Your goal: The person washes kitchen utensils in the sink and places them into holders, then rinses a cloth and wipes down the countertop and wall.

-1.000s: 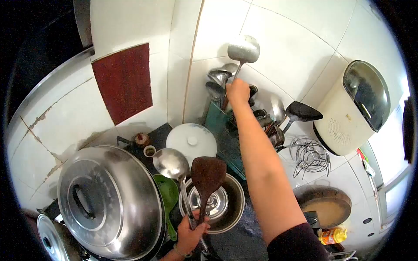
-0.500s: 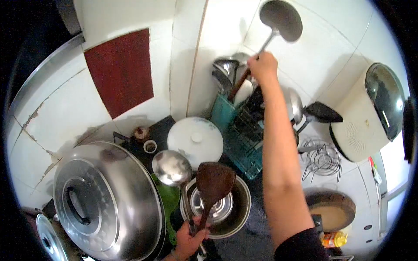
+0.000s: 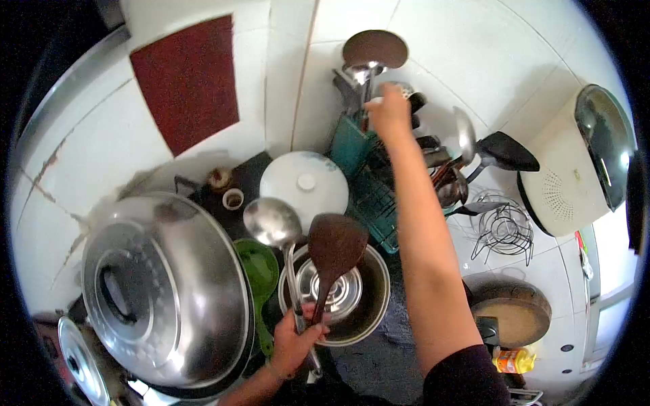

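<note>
My left hand [image 3: 298, 342] is closed around the handles of a metal ladle [image 3: 273, 223] and a dark brown spatula [image 3: 337, 250], both heads up. A lidded metal pot [image 3: 382, 301] sits just behind them. At the back, my right hand [image 3: 391, 115] is closed at the upper handle of a wok spatula [image 3: 374, 51] with a broad, rounded metal head. That handle points down into the teal utensil holder [image 3: 349, 143], among other utensils. The right fingers are partly blurred, and the handle's lower end is hidden.
A large domed steel lid [image 3: 169, 284] fills the left. Beside it lie a green ladle [image 3: 257, 271] and a white lidded pot [image 3: 305, 196]. To the right are a black spatula [image 3: 508, 157], wire racks [image 3: 504, 233], a round chopping board [image 3: 511, 314] and a cream container [image 3: 565, 183].
My right hand has brought the wok spatula down and left, its handle now in the holder. My left hand still holds the ladle and brown spatula. The view has shifted slightly.
</note>
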A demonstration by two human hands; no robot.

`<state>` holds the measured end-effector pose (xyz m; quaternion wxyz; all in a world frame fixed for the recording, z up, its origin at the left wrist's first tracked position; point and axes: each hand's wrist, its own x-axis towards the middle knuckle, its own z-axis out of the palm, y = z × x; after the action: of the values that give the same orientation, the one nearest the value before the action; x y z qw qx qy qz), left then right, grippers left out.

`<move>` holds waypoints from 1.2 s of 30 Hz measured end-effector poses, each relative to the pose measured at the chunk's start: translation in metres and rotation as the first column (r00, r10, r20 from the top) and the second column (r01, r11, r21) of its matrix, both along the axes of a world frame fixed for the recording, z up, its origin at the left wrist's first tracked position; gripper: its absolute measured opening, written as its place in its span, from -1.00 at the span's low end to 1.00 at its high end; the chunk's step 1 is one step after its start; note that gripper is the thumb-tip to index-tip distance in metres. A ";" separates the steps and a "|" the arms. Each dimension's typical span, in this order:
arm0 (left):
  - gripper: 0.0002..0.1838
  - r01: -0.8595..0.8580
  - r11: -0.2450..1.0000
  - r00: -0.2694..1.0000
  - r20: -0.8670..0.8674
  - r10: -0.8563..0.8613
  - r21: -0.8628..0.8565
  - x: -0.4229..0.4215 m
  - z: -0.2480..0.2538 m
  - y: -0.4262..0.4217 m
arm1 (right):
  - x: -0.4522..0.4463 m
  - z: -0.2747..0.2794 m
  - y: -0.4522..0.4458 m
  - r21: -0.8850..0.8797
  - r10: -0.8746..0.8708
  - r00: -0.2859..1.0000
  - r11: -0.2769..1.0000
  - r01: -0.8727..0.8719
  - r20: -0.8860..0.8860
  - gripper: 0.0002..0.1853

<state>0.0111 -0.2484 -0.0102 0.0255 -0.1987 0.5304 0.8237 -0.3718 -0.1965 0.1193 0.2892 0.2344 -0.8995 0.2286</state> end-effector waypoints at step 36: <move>-0.72 0.138 0.985 0.990 -0.005 -0.138 0.099 0.025 -0.004 0.007 | 0.029 0.146 0.021 -0.620 -0.001 0.920 0.739 -0.263 -0.391 -0.70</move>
<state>0.0356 -0.2412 -0.0143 0.0926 -0.1607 0.5013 0.8452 -0.3426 -0.1751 0.2658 0.4985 0.2189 -0.6701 0.5045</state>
